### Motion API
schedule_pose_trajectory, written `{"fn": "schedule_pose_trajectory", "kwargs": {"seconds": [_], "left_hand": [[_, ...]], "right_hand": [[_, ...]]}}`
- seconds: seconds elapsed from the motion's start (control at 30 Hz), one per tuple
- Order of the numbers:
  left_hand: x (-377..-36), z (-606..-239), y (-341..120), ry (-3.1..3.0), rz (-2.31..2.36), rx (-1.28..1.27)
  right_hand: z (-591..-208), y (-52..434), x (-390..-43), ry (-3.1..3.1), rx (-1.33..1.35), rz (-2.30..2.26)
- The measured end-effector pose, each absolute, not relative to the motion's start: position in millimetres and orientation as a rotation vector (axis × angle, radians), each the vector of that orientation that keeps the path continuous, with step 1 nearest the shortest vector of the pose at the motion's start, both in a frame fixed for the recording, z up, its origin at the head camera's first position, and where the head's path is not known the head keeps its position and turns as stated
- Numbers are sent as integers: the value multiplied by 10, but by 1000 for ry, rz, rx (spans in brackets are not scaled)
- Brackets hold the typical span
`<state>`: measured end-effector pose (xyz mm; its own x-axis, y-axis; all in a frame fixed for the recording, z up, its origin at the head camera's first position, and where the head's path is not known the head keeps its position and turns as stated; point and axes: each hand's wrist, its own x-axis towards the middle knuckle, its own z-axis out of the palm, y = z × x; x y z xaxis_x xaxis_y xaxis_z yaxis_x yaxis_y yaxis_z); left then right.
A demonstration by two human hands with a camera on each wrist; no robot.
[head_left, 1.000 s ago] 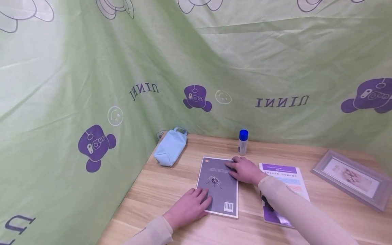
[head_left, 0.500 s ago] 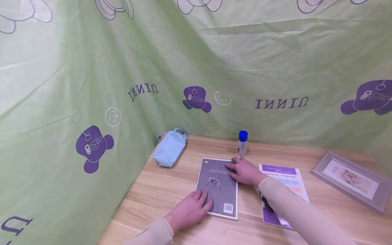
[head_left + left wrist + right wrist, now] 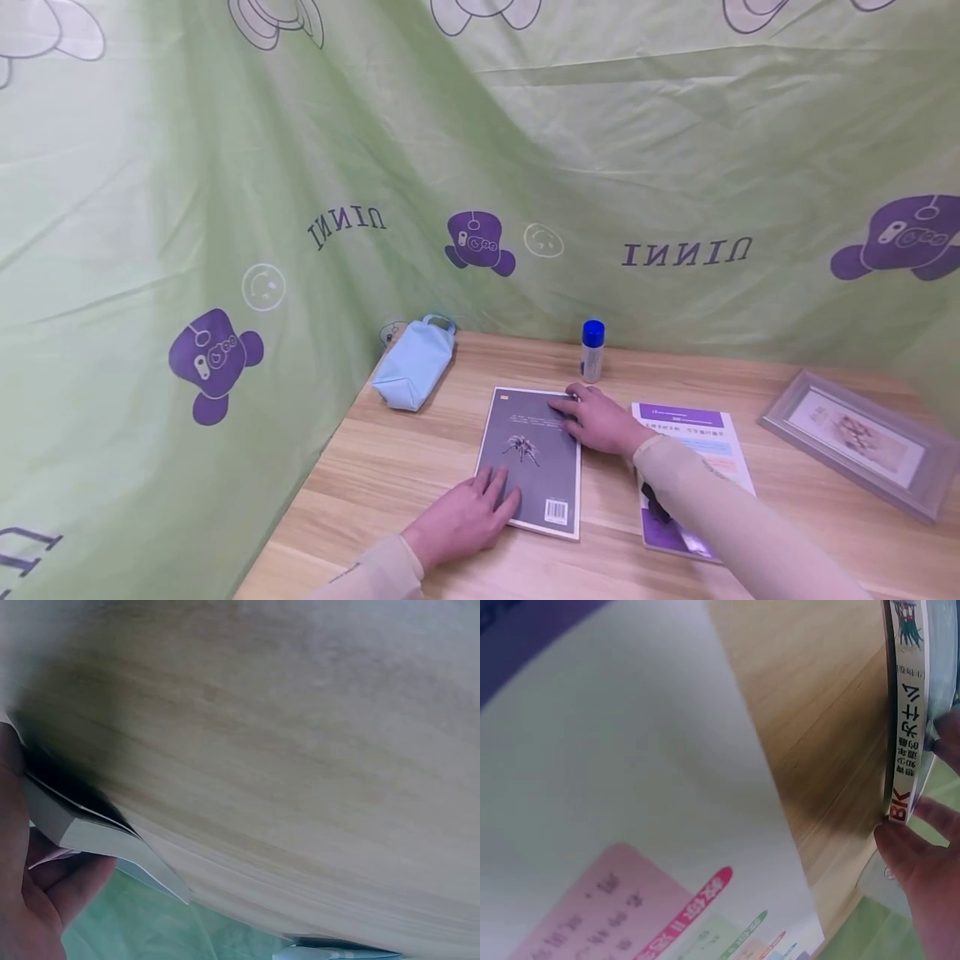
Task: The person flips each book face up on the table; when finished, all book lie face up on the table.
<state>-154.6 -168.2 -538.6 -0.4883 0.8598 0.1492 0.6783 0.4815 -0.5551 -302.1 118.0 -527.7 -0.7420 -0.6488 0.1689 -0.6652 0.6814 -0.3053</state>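
The grey book [image 3: 531, 460] with a spider on its cover lies flat on the wooden counter [image 3: 390, 467], back cover up, with its barcode at the near corner. Your left hand [image 3: 463, 518] rests on its near left corner, fingers straight and slightly spread. Your right hand [image 3: 600, 419] lies on its far right corner, fingers relaxed and laid flat, thumb tip at the spine end in the right wrist view. A purple-and-white booklet [image 3: 693, 450] lies just beside the book, under your right sleeve. A blue-capped glue stick [image 3: 592, 351] stands upright behind the book, a pale blue pouch [image 3: 414, 372] lies to the left against the green curtain [image 3: 225, 208], and a framed picture [image 3: 858, 442] is well apart on the right.
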Motion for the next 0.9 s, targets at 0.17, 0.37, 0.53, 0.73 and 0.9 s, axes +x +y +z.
{"fn": "schedule_pose_trajectory", "kwargs": {"seconds": [0.17, 0.37, 0.53, 0.73, 0.9], "left_hand": [[-1558, -5375, -1724, -2282, 626, -1310], [-1574, -5360, -1772, -2211, 666, -1373], [-1597, -5343, -1811, -2167, 571, -1381], [-1639, -5352, -1838, -2103, 509, -1383], [-1644, -5360, -1858, -2102, 479, -1351]], "right_hand": [[-5287, 1215, -3003, -2849, 1115, 557], [-5304, 1247, -2978, -2872, 1123, 587], [-5321, 1267, -2981, -2819, 1147, 580], [-5325, 1298, -2983, -2754, 1175, 591], [-5297, 1269, -2988, -2732, 1200, 557]]}}
